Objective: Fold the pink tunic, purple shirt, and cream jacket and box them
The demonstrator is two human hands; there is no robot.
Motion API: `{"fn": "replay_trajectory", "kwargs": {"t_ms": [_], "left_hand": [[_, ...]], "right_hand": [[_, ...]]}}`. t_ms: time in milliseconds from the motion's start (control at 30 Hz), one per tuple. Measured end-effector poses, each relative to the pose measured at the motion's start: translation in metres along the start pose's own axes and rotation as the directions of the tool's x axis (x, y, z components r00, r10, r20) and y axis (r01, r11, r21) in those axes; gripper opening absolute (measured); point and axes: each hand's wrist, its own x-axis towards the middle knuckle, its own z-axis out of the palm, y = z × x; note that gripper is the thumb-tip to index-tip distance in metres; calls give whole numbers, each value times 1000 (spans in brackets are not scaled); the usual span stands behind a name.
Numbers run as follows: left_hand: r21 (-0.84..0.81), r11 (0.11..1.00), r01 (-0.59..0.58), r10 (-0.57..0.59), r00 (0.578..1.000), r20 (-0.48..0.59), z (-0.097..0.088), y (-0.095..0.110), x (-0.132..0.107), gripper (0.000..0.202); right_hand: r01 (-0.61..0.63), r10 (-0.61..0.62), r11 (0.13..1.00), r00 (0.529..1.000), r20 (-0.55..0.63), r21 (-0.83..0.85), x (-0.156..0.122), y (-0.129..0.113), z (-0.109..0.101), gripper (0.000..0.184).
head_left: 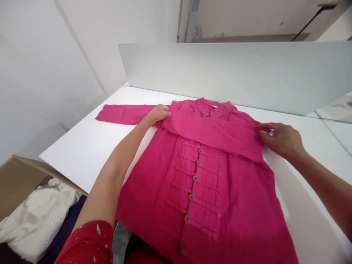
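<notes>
closest in, a red sleeve with pale flecks covers the person's left upper arm, and just past it, at the bottom edge, a grey cloth and a dark red cloth show, too cut off to tell more. to the left, one cardboard box sits open beside the counter's near corner, holding a crumpled white cloth and a dark purple cloth. a pink long-sleeved tunic lies flat, front up, on the white counter, its upper part folded down across the chest. six round toggle buttons run down its front between rows of cord loops, and a seventh sits at the collar. the left hand lies on the fold near the shoulder, fingers together, though i cannot tell if it grips. the right hand, well apart, pinches the fold's far edge. one sleeve stretches flat to the left. beyond, a pale grey panel stands upright along the counter's back, with a white wall to the left and a doorway behind.
</notes>
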Motion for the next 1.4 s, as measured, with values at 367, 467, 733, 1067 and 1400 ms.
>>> {"fn": "replay_trajectory", "kwargs": {"t_ms": [367, 467, 733, 1067, 1400], "left_hand": [[441, 881, 169, 49, 896, -441, -104, -48, -13, 35], [443, 854, 272, 10, 843, -539, -142, -69, -28, 46], [237, 814, 531, -233, 671, -704, -215, -122, -48, 52], [324, 822, 469, -190, 762, -619, -211, -121, -16, 37], [335, 805, 490, -142, 708, -692, -230, -125, -16, 22]], "right_hand": [[608, -590, 782, 793, -153, 139, -49, -83, 5, 35], [705, -701, 680, 705, -102, 200, -61, -118, 23, 39], [748, -788, 602, 613, 55, 279, -62, -186, 74, 51], [707, -749, 647, 659, 66, 286, -53, -213, 115, 59], [740, -782, 623, 594, 187, 255, -55, -214, 110, 63]]}}
